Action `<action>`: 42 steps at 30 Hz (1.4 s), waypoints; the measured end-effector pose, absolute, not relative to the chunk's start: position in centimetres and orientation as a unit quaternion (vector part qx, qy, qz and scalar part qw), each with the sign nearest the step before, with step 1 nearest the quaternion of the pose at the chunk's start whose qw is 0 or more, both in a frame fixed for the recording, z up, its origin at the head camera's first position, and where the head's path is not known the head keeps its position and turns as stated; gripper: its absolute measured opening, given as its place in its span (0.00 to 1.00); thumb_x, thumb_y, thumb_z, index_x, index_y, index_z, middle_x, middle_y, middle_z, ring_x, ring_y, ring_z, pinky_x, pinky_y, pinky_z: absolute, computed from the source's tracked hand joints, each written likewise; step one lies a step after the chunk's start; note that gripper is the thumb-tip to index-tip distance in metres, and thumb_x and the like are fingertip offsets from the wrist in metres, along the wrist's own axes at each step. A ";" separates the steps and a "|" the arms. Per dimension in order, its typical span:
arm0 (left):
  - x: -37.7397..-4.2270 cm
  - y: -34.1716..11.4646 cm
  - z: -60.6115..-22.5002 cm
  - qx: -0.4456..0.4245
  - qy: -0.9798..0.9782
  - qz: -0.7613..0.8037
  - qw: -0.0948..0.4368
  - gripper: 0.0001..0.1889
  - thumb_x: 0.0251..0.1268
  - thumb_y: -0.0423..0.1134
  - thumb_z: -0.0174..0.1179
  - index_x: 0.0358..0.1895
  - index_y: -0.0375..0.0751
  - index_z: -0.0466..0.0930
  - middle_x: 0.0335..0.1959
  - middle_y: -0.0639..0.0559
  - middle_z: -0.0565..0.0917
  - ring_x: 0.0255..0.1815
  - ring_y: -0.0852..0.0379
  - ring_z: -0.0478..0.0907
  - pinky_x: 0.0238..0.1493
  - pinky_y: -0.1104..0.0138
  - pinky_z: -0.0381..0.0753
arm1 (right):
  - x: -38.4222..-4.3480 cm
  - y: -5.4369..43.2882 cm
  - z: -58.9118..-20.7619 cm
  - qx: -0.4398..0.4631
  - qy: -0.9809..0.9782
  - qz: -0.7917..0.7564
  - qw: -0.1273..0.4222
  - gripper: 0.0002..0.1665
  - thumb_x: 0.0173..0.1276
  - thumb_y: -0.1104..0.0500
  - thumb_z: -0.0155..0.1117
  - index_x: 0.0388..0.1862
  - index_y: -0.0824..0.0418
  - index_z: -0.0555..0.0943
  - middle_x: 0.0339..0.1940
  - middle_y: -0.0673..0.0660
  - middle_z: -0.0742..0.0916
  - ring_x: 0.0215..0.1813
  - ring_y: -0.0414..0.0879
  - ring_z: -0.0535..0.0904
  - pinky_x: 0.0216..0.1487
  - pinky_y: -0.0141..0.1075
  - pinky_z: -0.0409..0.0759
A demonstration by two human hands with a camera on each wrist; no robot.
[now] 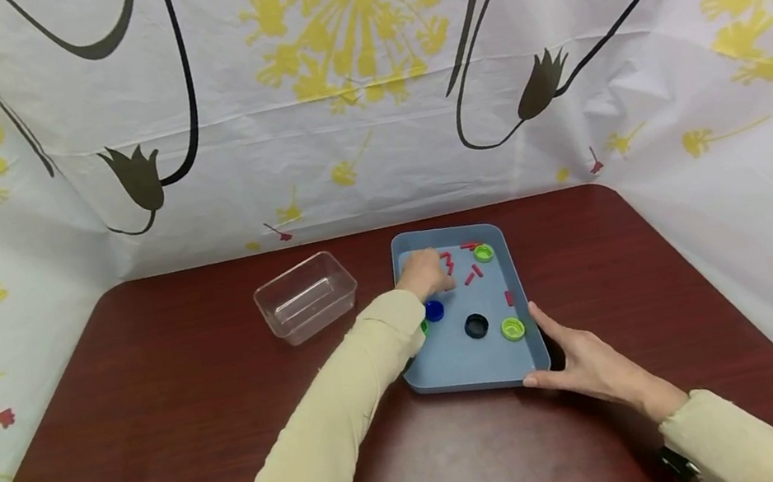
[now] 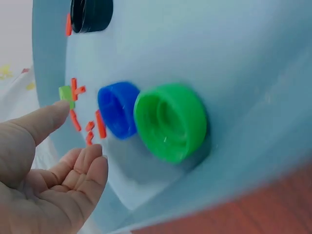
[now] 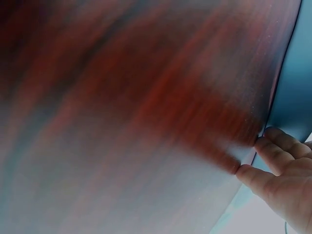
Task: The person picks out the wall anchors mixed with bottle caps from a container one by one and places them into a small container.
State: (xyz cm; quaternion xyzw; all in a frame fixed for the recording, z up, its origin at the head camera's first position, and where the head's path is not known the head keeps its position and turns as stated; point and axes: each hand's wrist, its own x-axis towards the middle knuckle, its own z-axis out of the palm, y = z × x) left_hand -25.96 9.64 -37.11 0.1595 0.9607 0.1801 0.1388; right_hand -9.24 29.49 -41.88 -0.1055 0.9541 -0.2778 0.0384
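My left hand [image 1: 425, 272] reaches over the left side of a shallow blue-grey tray [image 1: 443, 370]. In the left wrist view its thumb and loosely bent fingers stand apart, and no item shows between them. Close to that hand lie a blue bottle cap [image 2: 119, 109], a green cap [image 2: 170, 122] and small red pieces [image 2: 100, 124]. My right hand [image 1: 592, 360] rests against the tray's near right corner, thumb at the front side and fingers along the right side. Its fingertips touch the outer wall in the right wrist view.
Also inside the tray are a black cap [image 1: 477, 326] and two lime-green caps, one near [image 1: 513, 329] and one far [image 1: 482, 252]. To the tray's left, a clear plastic container [image 1: 307, 298] stands on the dark reddish table [image 1: 179, 405]. A patterned cloth [image 1: 358, 153] hangs behind the table.
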 end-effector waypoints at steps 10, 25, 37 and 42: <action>-25.7 9.9 -38.4 0.125 0.968 0.177 0.125 0.14 0.58 0.42 0.65 0.41 0.36 0.80 0.40 0.45 0.82 0.35 0.55 0.74 0.35 0.66 0.77 | -9.2 29.6 -41.9 -0.104 0.947 -0.299 0.052 0.63 0.54 0.39 0.70 0.76 0.61 0.45 0.65 0.70 0.71 0.22 0.33 0.68 0.35 0.31 0.74; -26.0 10.2 -39.6 0.121 0.972 0.174 0.096 0.13 0.59 0.41 0.64 0.42 0.37 0.80 0.42 0.44 0.83 0.38 0.53 0.79 0.36 0.64 0.79 | -9.3 29.6 -42.0 -0.108 0.948 -0.296 0.042 0.62 0.53 0.40 0.71 0.76 0.63 0.47 0.53 0.66 0.80 0.19 0.32 0.65 0.35 0.31 0.73; -25.9 9.2 -38.4 0.162 0.960 0.211 0.083 0.14 0.62 0.42 0.62 0.21 0.40 0.74 0.19 0.53 0.72 0.22 0.59 0.69 0.24 0.70 0.68 | -9.3 29.6 -42.0 -0.091 0.946 -0.304 0.066 0.63 0.54 0.40 0.70 0.76 0.60 0.45 0.34 0.57 0.78 0.14 0.34 0.57 0.26 0.30 0.67; -26.0 7.0 -36.4 0.161 0.941 0.285 0.086 0.09 0.61 0.42 0.63 0.35 0.39 0.81 0.33 0.51 0.82 0.33 0.59 0.77 0.32 0.70 0.74 | -9.4 29.6 -41.7 -0.089 0.947 -0.301 0.066 0.63 0.53 0.40 0.71 0.76 0.62 0.45 0.40 0.63 0.80 0.14 0.35 0.58 0.27 0.29 0.67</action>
